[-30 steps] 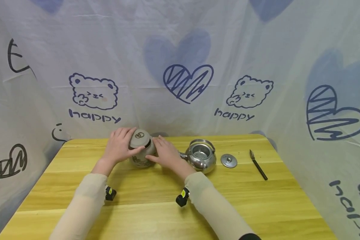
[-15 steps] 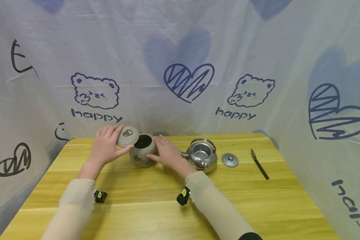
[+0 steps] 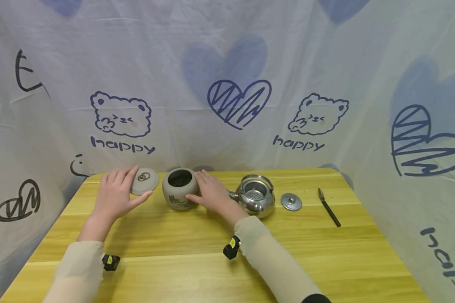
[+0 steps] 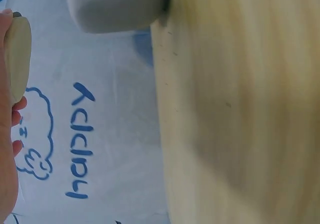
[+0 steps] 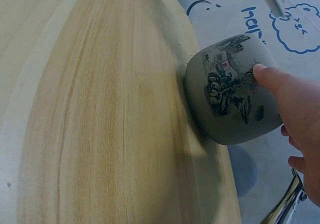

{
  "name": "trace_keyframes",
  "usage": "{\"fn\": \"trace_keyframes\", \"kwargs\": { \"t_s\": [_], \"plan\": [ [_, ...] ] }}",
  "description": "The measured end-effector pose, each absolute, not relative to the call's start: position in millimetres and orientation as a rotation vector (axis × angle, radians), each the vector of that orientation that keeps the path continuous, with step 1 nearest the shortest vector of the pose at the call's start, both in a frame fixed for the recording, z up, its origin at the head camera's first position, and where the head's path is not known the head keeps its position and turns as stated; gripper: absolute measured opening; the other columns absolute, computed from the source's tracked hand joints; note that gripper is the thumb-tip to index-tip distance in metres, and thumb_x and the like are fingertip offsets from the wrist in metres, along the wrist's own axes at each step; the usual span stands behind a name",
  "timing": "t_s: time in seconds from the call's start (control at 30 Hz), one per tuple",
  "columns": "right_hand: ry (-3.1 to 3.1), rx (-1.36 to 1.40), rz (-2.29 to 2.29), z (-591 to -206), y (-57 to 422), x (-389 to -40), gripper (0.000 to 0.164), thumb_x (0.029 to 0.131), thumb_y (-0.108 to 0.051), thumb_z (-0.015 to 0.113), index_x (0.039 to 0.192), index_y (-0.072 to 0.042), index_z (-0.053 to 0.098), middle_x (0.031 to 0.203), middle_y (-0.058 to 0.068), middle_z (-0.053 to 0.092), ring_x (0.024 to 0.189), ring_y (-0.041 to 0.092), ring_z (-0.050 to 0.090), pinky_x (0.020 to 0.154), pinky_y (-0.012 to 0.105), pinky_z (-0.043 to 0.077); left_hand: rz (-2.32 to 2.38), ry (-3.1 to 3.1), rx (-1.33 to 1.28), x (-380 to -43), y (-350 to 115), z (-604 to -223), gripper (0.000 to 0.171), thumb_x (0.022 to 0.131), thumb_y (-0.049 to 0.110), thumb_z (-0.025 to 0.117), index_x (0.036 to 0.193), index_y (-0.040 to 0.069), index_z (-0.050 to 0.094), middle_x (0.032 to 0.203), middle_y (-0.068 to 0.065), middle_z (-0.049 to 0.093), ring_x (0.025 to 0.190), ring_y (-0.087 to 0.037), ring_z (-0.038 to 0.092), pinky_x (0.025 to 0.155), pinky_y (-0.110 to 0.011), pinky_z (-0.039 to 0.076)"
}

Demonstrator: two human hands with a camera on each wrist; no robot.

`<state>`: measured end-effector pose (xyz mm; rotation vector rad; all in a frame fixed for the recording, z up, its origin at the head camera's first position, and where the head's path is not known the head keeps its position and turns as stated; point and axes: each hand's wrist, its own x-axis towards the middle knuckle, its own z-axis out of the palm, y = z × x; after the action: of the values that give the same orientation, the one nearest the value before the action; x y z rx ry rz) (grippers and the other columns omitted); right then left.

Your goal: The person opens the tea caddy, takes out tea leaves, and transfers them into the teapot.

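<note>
My left hand (image 3: 115, 195) grips a round grey jar lid (image 3: 145, 182) by its edge, holding it above the table left of the jar. Two linked rings are drawn on top of the lid, and in the left wrist view the lid (image 4: 19, 59) appears edge-on between thumb and fingers. The grey ceramic jar (image 3: 178, 195) stands upright with its dark mouth uncovered; what lies inside is too dark to tell. My right hand (image 3: 212, 193) holds the jar's right side, its thumb on the front. A painted landscape covers the jar's wall (image 5: 230, 94) in the right wrist view.
Right of the jar stands a shiny metal teapot (image 3: 255, 204) with a strainer in its uncovered mouth, its spout partly behind my right hand. A small metal lid (image 3: 291, 202) and a dark-handled pointed tool (image 3: 329, 208) lie farther right on the wooden table (image 3: 182, 269). A printed cloth (image 3: 227, 147) hangs behind.
My left hand has lifted the lid off the jar and carried it left and then lower, uncovering the mouth. The right hand has stayed on the jar.
</note>
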<state>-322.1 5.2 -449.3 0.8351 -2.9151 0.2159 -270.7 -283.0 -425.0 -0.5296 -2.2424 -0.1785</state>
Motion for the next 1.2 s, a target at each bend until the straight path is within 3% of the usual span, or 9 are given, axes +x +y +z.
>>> {"fn": "trace_keyframes", "kwargs": {
  "t_s": [0.2, 0.43, 0.6, 0.87, 1.2],
  "plan": [
    [-2.920, 0.834, 0.219, -449, 5, -322, 0.087, 0.092, -0.066, 0.046, 0.154, -0.008, 0.027, 0.159, 0.006, 0.034, 0.150, 0.023, 0.025, 0.123, 0.035, 0.023, -0.177, -2.310, -0.505, -264, -292, -438, 0.096, 0.083, 0.080, 0.036, 0.125, -0.003, 0.059, 0.109, -0.024, 0.060, 0.100, -0.043, 0.052, 0.085, -0.060, 0.038],
    [-2.932, 0.826, 0.211, -446, 5, -321, 0.087, 0.092, -0.066, 0.046, 0.154, -0.008, 0.027, 0.159, 0.006, 0.033, 0.150, 0.023, 0.025, 0.123, 0.036, 0.023, -0.114, -2.429, -0.506, -262, -297, -449, 0.083, 0.078, 0.068, 0.059, 0.125, -0.001, 0.060, 0.111, -0.021, 0.062, 0.105, -0.040, 0.055, 0.087, -0.058, 0.042],
    [-2.934, 0.824, 0.216, -445, 5, -321, 0.086, 0.092, -0.066, 0.046, 0.154, -0.008, 0.027, 0.159, 0.007, 0.034, 0.150, 0.023, 0.025, 0.123, 0.036, 0.023, -0.066, -2.579, -0.491, -261, -298, -458, 0.083, 0.076, 0.058, 0.070, 0.132, -0.001, 0.056, 0.118, -0.021, 0.061, 0.111, -0.039, 0.053, 0.093, -0.058, 0.041],
    [-2.934, 0.816, 0.246, -445, 5, -321, 0.087, 0.091, -0.066, 0.048, 0.154, -0.009, 0.028, 0.159, 0.007, 0.034, 0.150, 0.023, 0.024, 0.122, 0.037, 0.024, -0.042, -2.771, -0.471, -264, -302, -473, 0.089, 0.083, 0.066, 0.061, 0.138, -0.002, 0.049, 0.130, -0.022, 0.056, 0.121, -0.040, 0.047, 0.102, -0.061, 0.034],
    [-2.932, 0.805, 0.238, -445, 5, -320, 0.087, 0.091, -0.067, 0.049, 0.154, -0.010, 0.029, 0.159, 0.006, 0.033, 0.150, 0.022, 0.025, 0.122, 0.038, 0.026, -0.005, -2.835, -0.466, -267, -305, -482, 0.087, 0.084, 0.068, 0.058, 0.134, -0.004, 0.053, 0.126, -0.022, 0.058, 0.119, -0.038, 0.049, 0.096, -0.058, 0.038]
  ]
}}
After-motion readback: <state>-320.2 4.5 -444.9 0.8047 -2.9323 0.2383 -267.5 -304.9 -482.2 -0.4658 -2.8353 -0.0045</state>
